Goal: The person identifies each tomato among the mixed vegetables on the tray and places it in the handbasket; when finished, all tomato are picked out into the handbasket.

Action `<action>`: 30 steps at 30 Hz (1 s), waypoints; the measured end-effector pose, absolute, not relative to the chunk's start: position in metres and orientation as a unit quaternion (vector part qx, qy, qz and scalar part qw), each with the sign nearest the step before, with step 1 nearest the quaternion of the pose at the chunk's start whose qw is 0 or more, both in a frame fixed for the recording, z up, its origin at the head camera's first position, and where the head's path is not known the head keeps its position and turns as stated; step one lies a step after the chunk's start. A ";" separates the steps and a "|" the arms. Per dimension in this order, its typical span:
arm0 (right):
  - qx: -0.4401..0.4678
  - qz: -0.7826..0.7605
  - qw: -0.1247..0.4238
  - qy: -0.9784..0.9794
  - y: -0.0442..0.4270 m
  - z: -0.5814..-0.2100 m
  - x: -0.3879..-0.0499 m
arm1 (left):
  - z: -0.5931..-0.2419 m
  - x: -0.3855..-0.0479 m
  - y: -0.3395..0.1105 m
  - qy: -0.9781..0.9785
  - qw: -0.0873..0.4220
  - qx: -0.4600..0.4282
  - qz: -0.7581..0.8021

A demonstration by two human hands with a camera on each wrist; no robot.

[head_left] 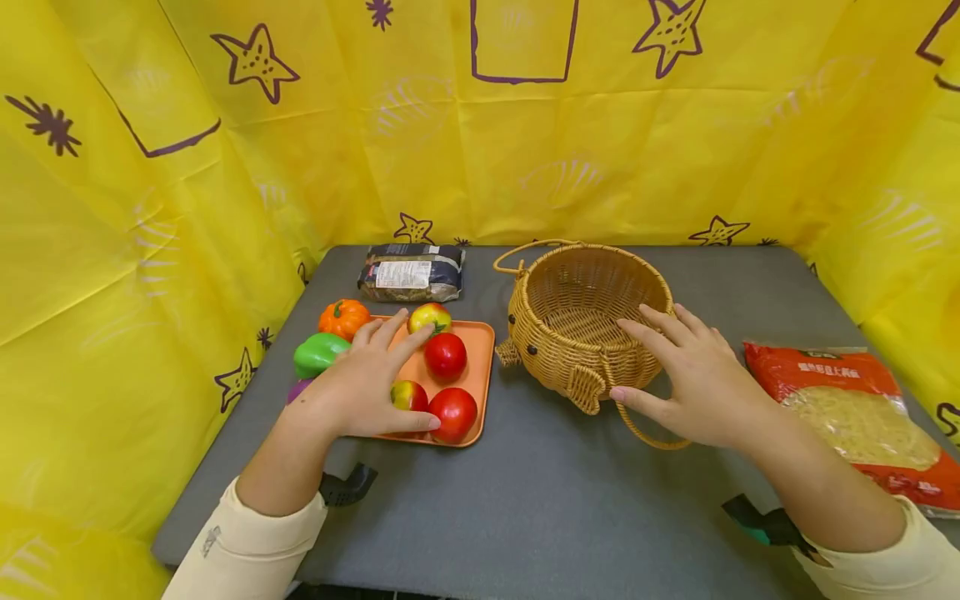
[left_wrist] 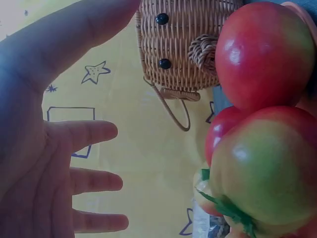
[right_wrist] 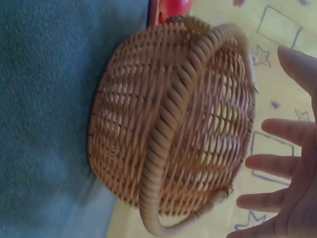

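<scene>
My left hand (head_left: 367, 379) hovers with spread fingers above an orange tray (head_left: 486, 358). On that tray lie a red tomato-like fruit (head_left: 446, 357), another red one (head_left: 453, 415), a red-yellow fruit (head_left: 409, 396) and a yellow-red one with a green leaf (head_left: 430, 318); the hand hides part of the tray. In the left wrist view the palm faces the fruit (left_wrist: 267, 168), apart from it. My right hand (head_left: 701, 379), fingers extended, is held beside the wicker basket (head_left: 555, 367), which has animal eyes and a snout. The right wrist view shows the basket's handle (right_wrist: 166, 119) hanging down, ungripped.
Left of the tray sit an orange pumpkin (head_left: 344, 318), a green vegetable (head_left: 318, 354) and something purple (head_left: 299, 389), partly hidden. A dark-labelled package (head_left: 412, 273) lies at the back. A red bag of noodles (head_left: 855, 417) lies at the right. Yellow cloth (head_left: 487, 167) surrounds the grey table (head_left: 555, 508).
</scene>
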State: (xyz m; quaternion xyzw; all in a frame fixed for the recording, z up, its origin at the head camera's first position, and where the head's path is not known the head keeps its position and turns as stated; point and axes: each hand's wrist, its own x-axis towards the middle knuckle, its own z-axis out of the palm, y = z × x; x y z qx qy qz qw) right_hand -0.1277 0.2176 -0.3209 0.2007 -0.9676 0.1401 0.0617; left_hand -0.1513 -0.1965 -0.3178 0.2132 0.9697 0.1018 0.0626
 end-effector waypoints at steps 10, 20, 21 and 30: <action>0.231 0.159 0.123 -0.952 0.204 -0.337 -0.129 | -0.329 -0.145 -0.198 0.959 0.096 0.242 0.108; 0.271 0.152 0.195 -0.930 0.201 -0.341 -0.135 | -0.339 -0.146 -0.202 0.952 0.131 0.260 0.096; 0.273 0.153 0.200 -0.929 0.201 -0.341 -0.135 | -0.340 -0.146 -0.203 0.951 0.133 0.263 0.094; 0.275 0.172 0.241 -0.915 0.203 -0.348 -0.136 | -0.348 -0.148 -0.211 0.941 0.112 0.298 0.117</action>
